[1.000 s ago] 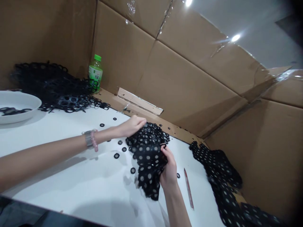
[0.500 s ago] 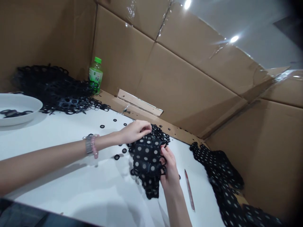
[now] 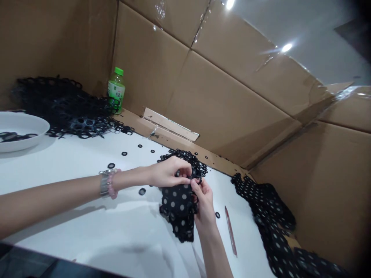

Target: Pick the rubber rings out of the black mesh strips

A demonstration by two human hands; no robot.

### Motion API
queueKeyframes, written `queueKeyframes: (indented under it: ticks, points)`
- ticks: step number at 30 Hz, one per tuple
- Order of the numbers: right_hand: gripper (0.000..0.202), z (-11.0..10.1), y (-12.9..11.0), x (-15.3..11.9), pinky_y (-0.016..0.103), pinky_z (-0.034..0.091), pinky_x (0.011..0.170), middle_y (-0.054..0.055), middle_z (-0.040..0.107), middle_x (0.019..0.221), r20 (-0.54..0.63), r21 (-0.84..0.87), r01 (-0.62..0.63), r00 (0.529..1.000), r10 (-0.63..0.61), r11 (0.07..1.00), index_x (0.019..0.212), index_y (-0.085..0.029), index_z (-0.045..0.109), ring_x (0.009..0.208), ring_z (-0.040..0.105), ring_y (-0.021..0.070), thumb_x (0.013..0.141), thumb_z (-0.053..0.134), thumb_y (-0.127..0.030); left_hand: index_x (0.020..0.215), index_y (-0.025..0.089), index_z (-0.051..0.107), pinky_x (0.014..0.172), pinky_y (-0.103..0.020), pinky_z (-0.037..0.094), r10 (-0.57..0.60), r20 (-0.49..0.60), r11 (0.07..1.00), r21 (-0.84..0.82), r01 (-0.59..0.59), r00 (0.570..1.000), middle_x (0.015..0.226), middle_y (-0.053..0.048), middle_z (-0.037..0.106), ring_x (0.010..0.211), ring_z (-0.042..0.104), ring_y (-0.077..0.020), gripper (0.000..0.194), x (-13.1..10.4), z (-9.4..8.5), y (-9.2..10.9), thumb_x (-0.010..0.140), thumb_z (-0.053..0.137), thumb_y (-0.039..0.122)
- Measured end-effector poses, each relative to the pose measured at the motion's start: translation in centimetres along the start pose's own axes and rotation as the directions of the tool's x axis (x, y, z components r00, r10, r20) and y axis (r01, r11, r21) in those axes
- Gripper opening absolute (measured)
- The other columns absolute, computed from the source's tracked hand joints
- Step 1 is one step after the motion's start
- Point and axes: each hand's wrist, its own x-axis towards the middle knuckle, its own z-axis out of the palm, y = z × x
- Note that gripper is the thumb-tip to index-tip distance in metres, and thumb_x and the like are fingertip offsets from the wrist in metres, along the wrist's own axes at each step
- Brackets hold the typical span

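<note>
A black sheet with pale dots (image 3: 177,204) hangs from my right hand (image 3: 205,202), whose fingers are closed on its upper right edge. My left hand (image 3: 171,172) lies across the top of the sheet, thumb and fingers pinched at the same edge, touching my right fingertips. What the left pinch holds is too small to make out. Behind the hands sits a pile of small black rings (image 3: 185,155). Loose rings (image 3: 142,191) lie on the white table (image 3: 116,231) to the left.
A white bowl (image 3: 26,143) holding dark pieces stands at the left. Behind it are a black netted heap (image 3: 63,104) and a green bottle (image 3: 116,90). On the right lie a pen (image 3: 230,231) and dotted black sheets (image 3: 269,216). Cardboard walls (image 3: 226,104) enclose the table.
My left hand has moved right and down, from over the ring pile to my right fingertips. My right hand has stayed on the sheet's edge.
</note>
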Motion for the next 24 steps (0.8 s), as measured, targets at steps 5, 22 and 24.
queueKeyframes:
  ticks: [5, 22, 24]
  points:
    - [0.03, 0.0, -0.1, 0.2, 0.018, 0.037, 0.055, -0.006, 0.049, 0.065, 0.005, -0.016, 0.038, 0.999, -0.038, 0.999, 0.067, -0.02, 0.045, 0.056, 0.044, 0.0069, 0.06, 0.074, -0.024, 0.072, 0.011, 0.06, 0.052, -0.019, 0.042, -0.272, -0.07, 0.924, -0.299, 0.24, 0.96, 0.064, -0.002, 0.06, 0.057, 0.052, -0.0103, 0.017, 0.5, 0.6, -1.3, 0.077, 0.051, 0.026]
    - [0.025, -0.4, 0.1, 1.0, 0.017, 0.045, 0.056, -0.004, 0.061, 0.069, -0.122, 0.167, -0.151, 0.977, 0.173, 0.974, 0.071, -0.018, 0.057, 0.061, 0.055, 0.0084, 0.056, 0.077, -0.023, 0.097, 0.016, 0.06, 0.082, -0.029, 0.042, -0.07, -0.056, 0.935, 0.344, 0.086, 0.996, 0.102, -0.009, 0.059, 0.092, 0.055, -0.0186, 0.024, -0.5, 0.0, -3.6, 0.085, 0.044, 0.028]
    - [0.023, -0.3, 0.1, 0.9, 0.018, 0.046, 0.057, -0.004, 0.061, 0.069, -0.088, 0.171, -0.15, 0.982, 0.167, 0.974, 0.072, -0.018, 0.058, 0.06, 0.056, 0.0088, 0.058, 0.076, -0.022, 0.087, 0.015, 0.059, 0.071, -0.025, 0.043, -0.007, -0.025, 0.954, 0.298, 0.015, 1.0, 0.088, -0.006, 0.06, 0.079, 0.055, -0.0155, 0.023, -0.4, 0.3, -1.9, 0.084, 0.047, 0.034]
